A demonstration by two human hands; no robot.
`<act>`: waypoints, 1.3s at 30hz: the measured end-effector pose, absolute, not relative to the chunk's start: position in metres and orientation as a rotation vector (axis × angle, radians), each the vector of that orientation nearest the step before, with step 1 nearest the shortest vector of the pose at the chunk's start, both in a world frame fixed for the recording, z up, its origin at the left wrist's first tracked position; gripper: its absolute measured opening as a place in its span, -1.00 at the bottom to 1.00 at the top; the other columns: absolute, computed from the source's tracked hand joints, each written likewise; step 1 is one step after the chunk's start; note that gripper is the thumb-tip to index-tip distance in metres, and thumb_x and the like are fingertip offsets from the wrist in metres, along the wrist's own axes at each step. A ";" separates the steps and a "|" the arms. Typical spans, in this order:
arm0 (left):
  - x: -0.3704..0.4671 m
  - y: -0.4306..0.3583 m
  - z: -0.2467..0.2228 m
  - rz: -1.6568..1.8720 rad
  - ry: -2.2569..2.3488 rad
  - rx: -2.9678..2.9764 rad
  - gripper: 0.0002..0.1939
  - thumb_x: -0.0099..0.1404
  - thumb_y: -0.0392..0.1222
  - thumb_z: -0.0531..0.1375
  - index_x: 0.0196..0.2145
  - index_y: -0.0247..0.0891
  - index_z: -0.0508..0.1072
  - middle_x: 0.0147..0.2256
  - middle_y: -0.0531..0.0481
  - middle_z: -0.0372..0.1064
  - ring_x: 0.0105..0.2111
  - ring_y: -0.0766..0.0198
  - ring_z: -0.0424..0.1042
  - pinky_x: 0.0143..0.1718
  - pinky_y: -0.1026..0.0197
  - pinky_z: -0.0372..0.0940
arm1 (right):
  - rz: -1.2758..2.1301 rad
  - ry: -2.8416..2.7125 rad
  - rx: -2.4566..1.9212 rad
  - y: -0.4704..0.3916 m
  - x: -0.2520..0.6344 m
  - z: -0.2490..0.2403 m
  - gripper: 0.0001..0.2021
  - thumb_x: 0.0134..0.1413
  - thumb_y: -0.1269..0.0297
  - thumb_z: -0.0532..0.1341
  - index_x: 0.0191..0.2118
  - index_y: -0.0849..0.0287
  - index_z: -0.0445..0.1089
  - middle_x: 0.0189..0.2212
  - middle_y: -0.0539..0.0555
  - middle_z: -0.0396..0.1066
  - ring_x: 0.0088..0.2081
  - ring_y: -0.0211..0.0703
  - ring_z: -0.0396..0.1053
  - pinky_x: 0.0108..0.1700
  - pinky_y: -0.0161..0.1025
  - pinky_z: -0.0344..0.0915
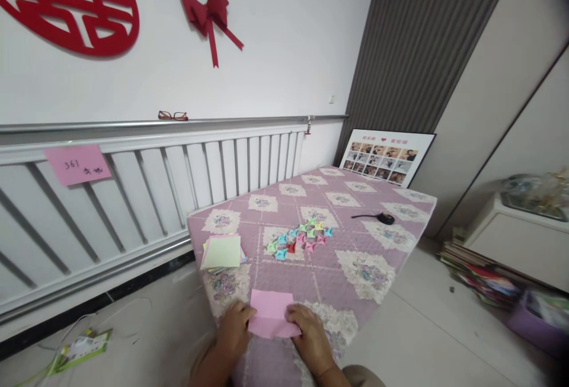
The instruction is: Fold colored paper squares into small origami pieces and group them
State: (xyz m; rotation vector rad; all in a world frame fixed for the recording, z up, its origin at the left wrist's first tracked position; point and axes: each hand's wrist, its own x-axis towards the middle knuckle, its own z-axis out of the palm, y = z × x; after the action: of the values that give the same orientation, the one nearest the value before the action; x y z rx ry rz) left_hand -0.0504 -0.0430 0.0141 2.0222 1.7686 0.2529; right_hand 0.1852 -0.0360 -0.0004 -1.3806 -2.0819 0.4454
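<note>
A pink sheet of paper (pixel 272 310) with a crease across its middle is held at the near end of the cloth-covered table. My left hand (pixel 234 326) pinches its left edge, thumb on top. On the opposite edge, my right hand (pixel 311 333) grips the paper with thumb and fingers. Beyond the sheet lies a cluster of small folded paper pieces (pixel 301 239) in green, blue, pink, yellow and red. To the left sits a stack of coloured paper sheets (pixel 223 252), pale green on top.
The purple patterned tablecloth (pixel 326 268) covers the table. A black strapped item (pixel 384 218) lies at the right. A white radiator (pixel 231 165) runs along the wall, with glasses (pixel 173 115) above it. A photo board (pixel 386 156) leans at the back; a power strip (pixel 84 348) lies on the floor.
</note>
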 end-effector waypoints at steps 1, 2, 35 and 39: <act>-0.050 -0.044 0.013 0.275 1.756 2.024 -0.60 0.16 -0.31 0.06 -0.08 -0.05 0.49 -0.10 -0.02 0.37 -0.04 0.18 0.27 -0.01 0.22 0.07 | 0.448 -2.083 -1.380 -0.037 0.185 0.000 -0.77 -0.11 0.42 0.11 -0.33 0.08 0.46 -0.12 0.08 0.47 0.01 -0.04 0.33 0.04 -0.07 0.18; -0.050 -0.045 0.012 0.294 1.744 2.023 -0.62 0.17 -0.32 0.05 -0.13 -0.05 0.51 -0.12 -0.01 0.38 -0.06 0.20 0.28 -0.02 0.23 0.07 | 0.448 -2.081 -1.381 -0.039 0.185 -0.001 -0.78 -0.11 0.42 0.11 -0.33 0.08 0.46 -0.12 0.08 0.48 0.01 -0.04 0.34 0.04 -0.08 0.19; -0.047 -0.043 0.014 0.039 2.056 1.853 -0.68 0.30 -0.03 0.03 -0.29 -0.26 0.50 -0.20 -0.14 0.42 -0.16 0.10 0.37 -0.16 0.15 0.13 | 0.200 -1.955 -1.863 -0.042 0.166 0.001 -0.71 0.15 0.16 0.09 -0.49 0.10 0.44 -0.11 0.08 0.42 -0.07 -0.02 0.31 -0.07 -0.13 0.21; -0.048 -0.041 0.014 0.009 2.051 1.851 -0.68 0.29 -0.02 0.05 -0.26 -0.27 0.50 -0.18 -0.15 0.42 -0.14 0.07 0.37 -0.13 0.13 0.14 | 0.201 -1.968 -1.868 -0.042 0.164 0.002 -0.73 0.14 0.18 0.10 -0.50 0.12 0.42 -0.12 0.08 0.42 -0.07 -0.03 0.30 -0.08 -0.14 0.19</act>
State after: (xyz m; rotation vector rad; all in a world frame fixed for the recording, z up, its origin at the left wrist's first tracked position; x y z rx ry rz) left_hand -0.0477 -0.0409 0.0145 1.8514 2.0506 0.0086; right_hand 0.1639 -0.0420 0.0024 -1.8684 -1.9676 0.2006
